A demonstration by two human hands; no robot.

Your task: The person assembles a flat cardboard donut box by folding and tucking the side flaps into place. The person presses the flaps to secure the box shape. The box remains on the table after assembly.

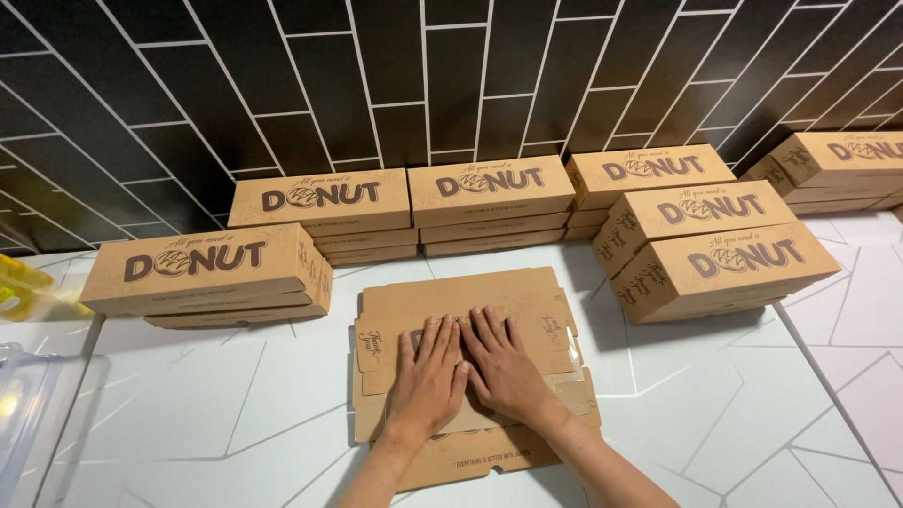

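Observation:
A stack of flat, unfolded brown cardboard box blanks (451, 296) lies on the white counter in front of me. My left hand (428, 381) and my right hand (503, 372) rest side by side, palms down, on the top blank, with fingers spread and pointing away from me. Neither hand grips anything. The hands cover the printed middle of the top blank.
Folded brown cardboard boxes stand in stacks around the blanks: one stack at the left (212, 273), two at the back (324, 212) (494, 202), several at the right (724, 263). A dark tiled wall (423, 85) rises behind. A clear plastic bin (19, 404) sits at the far left.

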